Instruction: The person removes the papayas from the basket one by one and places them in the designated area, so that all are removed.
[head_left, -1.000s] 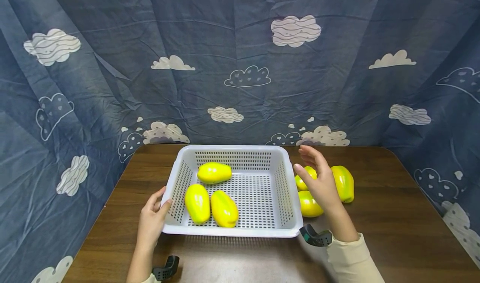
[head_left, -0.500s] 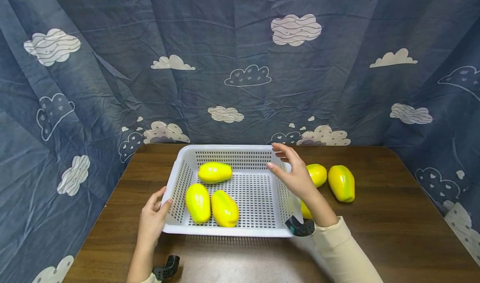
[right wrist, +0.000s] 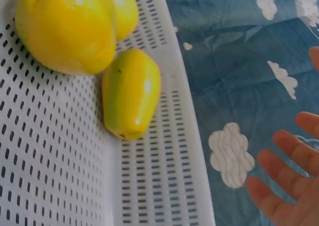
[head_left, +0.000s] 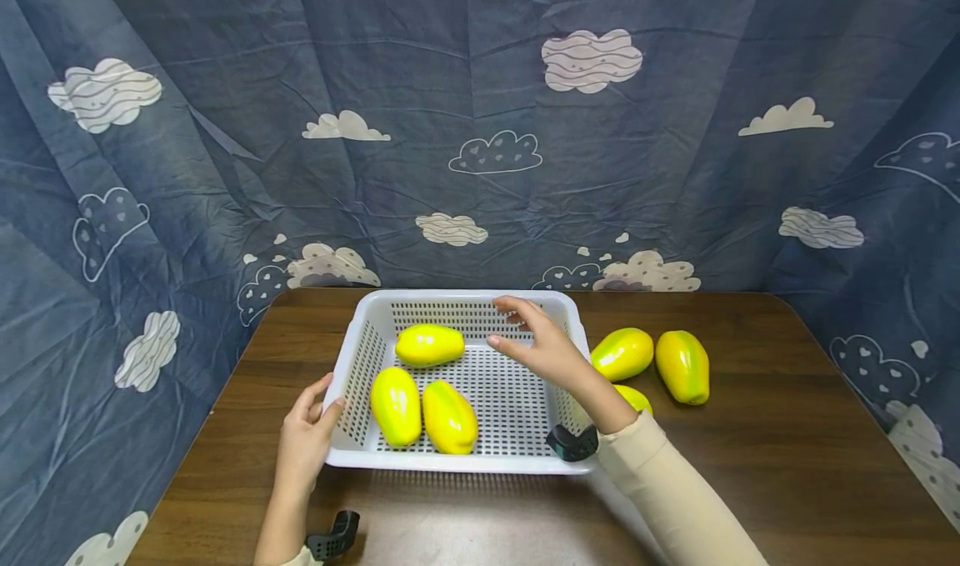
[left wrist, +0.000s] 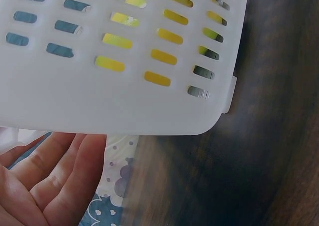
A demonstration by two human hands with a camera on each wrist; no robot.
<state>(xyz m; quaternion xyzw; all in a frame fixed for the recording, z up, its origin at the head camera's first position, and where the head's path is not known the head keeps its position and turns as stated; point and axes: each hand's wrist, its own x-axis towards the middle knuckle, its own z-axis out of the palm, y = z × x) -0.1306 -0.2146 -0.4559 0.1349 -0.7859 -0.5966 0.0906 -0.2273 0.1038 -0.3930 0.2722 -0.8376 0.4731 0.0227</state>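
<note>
A white plastic basket [head_left: 510,463] with slotted walls holds three yellow-green papayas: one at the back [head_left: 430,346], one at the left front [head_left: 396,408] and one beside it [head_left: 450,418]. My left hand [head_left: 302,437] holds the basket's left rim, thumb over the edge and fingers outside; in the left wrist view its fingers [left wrist: 65,171] lie against the rim's underside. My right hand [head_left: 543,351] hovers over the basket's right half, fingers spread and nothing in them. The right wrist view shows that hand [right wrist: 294,186] beyond the basket wall [right wrist: 187,136].
Right of the basket, three more papayas lie on the brown wooden table [head_left: 780,433]: one near the wall [head_left: 622,353], one farther right [head_left: 682,368] and one partly hidden by my right forearm [head_left: 634,398]. A blue cloud-patterned curtain [head_left: 480,199] hangs behind.
My right hand has moved left, from above the papayas on the table to over the basket, staying unladen. My left hand stays at the rim; the papayas have not moved.
</note>
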